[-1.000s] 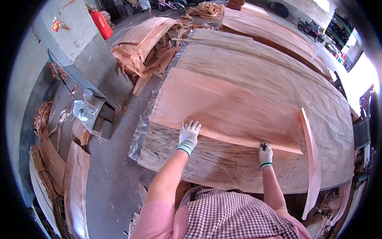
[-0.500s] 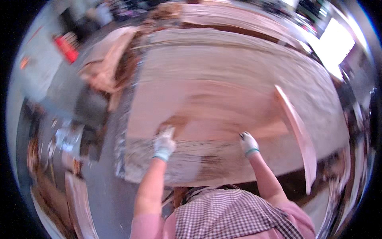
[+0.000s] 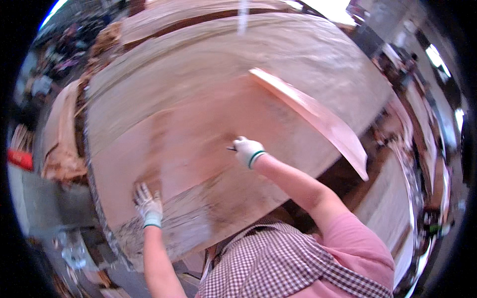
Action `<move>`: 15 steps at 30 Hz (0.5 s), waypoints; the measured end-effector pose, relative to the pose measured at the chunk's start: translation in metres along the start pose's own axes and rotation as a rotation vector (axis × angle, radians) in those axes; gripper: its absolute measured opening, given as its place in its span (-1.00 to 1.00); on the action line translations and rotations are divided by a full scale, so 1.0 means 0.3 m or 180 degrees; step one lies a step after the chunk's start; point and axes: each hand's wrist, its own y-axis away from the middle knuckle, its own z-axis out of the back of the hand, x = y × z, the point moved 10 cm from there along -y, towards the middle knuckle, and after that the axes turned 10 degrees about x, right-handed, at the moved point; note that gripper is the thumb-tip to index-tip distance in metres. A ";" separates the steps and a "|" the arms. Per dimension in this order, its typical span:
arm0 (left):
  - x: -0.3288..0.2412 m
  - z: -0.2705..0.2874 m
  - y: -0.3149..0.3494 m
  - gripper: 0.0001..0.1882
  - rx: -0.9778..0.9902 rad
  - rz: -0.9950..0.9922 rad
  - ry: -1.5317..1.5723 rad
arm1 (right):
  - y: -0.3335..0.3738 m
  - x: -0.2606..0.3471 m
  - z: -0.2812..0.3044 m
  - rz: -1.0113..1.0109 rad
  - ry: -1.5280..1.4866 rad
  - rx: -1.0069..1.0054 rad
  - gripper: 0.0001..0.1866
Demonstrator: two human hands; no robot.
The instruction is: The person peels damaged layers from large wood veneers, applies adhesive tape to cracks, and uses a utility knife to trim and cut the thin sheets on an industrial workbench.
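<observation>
Since a second ago the view has swung round, and the right hand (image 3: 248, 151), then at the sheet's near edge, now reaches in over the sheet (image 3: 198, 134), fingers closed round a dark thing (image 3: 231, 148) too blurred to identify. The left hand (image 3: 148, 203) stays spread and grasps nothing, palm down by the near edge, so it seems to steady the sheet while the right works. The sheet lies flat on the surface (image 3: 164, 84), beside the curled strip (image 3: 318, 116).
</observation>
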 end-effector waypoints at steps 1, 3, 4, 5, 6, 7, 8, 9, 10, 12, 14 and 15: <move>-0.036 0.043 0.005 -0.31 0.0148 -0.0069 0.0093 | -0.032 -0.012 0.019 -0.0022 -0.0187 0.0164 -0.75; -0.070 0.128 -0.001 -0.37 0.0363 -0.0125 0.0079 | -0.043 0.074 0.109 0.0254 0.0145 0.0392 -0.74; -0.084 0.169 -0.026 -0.41 0.0432 -0.0184 -0.0002 | -0.036 0.141 0.177 0.0456 0.0195 0.0174 -0.71; -0.068 0.204 -0.055 -0.44 0.0354 -0.0112 0.0232 | -0.022 0.247 0.229 0.0821 0.0065 0.0309 -0.67; -0.056 0.236 -0.097 -0.47 0.0258 -0.0096 0.0481 | -0.013 0.341 0.285 0.1558 0.0028 -0.0289 -0.70; -0.008 0.265 -0.145 -0.48 0.0059 -0.0087 0.0484 | -0.035 0.445 0.302 0.1778 -0.0592 0.0090 -0.71; 0.050 0.270 -0.188 -0.49 -0.0120 -0.0086 0.0502 | -0.021 0.566 0.332 0.1946 -0.1182 0.0524 -0.71; 0.099 0.282 -0.244 -0.50 -0.0318 -0.0133 0.0530 | -0.026 0.669 0.344 0.2039 -0.1752 0.0943 -0.72; 0.159 0.298 -0.312 -0.50 -0.0520 -0.0018 0.0426 | -0.099 0.707 0.293 0.1672 -0.1954 0.1195 -0.72; 0.261 0.309 -0.445 -0.51 -0.0871 0.0176 0.0246 | -0.255 0.771 0.242 0.1572 -0.1574 0.1003 -0.74; 0.325 0.337 -0.588 -0.49 -0.0996 0.0328 0.0253 | -0.418 0.807 0.212 0.1692 -0.0980 0.0531 -0.76; 0.381 0.329 -0.636 -0.49 -0.1037 0.0458 0.0231 | -0.475 0.865 0.194 0.1634 -0.0759 0.0518 -0.76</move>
